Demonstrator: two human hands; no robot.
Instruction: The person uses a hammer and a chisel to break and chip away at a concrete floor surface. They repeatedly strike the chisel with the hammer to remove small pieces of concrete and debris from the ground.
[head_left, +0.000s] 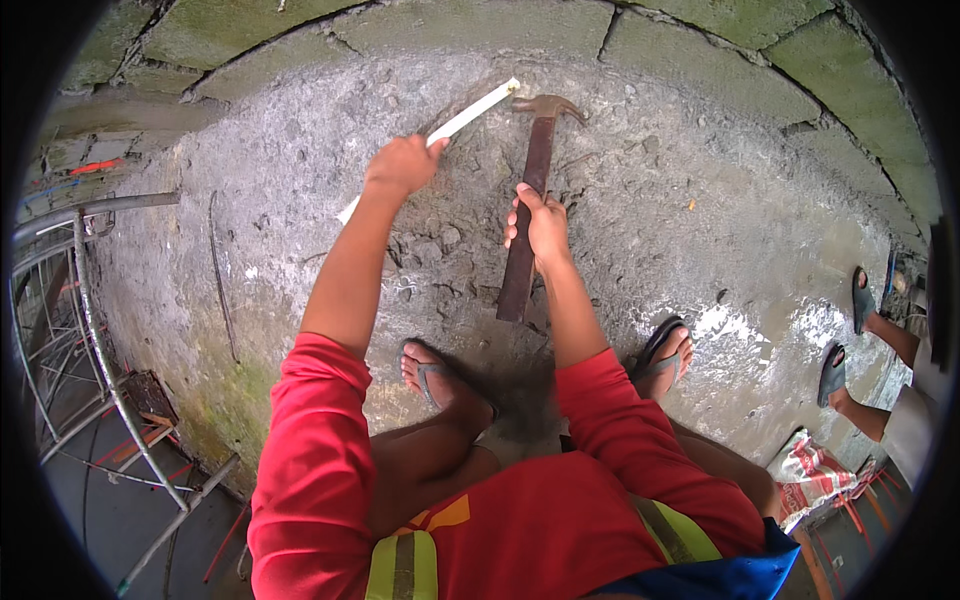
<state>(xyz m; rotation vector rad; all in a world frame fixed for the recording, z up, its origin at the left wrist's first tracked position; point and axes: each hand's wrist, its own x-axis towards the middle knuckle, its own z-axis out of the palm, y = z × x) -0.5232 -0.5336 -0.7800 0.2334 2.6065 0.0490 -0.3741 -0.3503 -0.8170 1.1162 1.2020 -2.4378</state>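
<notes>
My left hand (405, 165) is closed around a white rod or narrow pipe (477, 112), which slants up to the right. Its far end looks dirty and lies close to the hammer's striking face. In my right hand (541, 225) is a claw hammer (538, 157), gripped midway along its dark wooden handle. The rusty head points away from me, with the claw to the right. Both tools are over a rough, chipped patch of concrete (442, 225) scattered with broken bits. Whether the rod touches the concrete I cannot tell.
A concrete block wall (480, 30) curves along the far side. Metal scaffold frames (94, 292) stand at the left, by a drop. A thin dark rod (219, 277) lies on the concrete. To the right are another person's sandalled feet (832, 375) and a printed sack (810, 472).
</notes>
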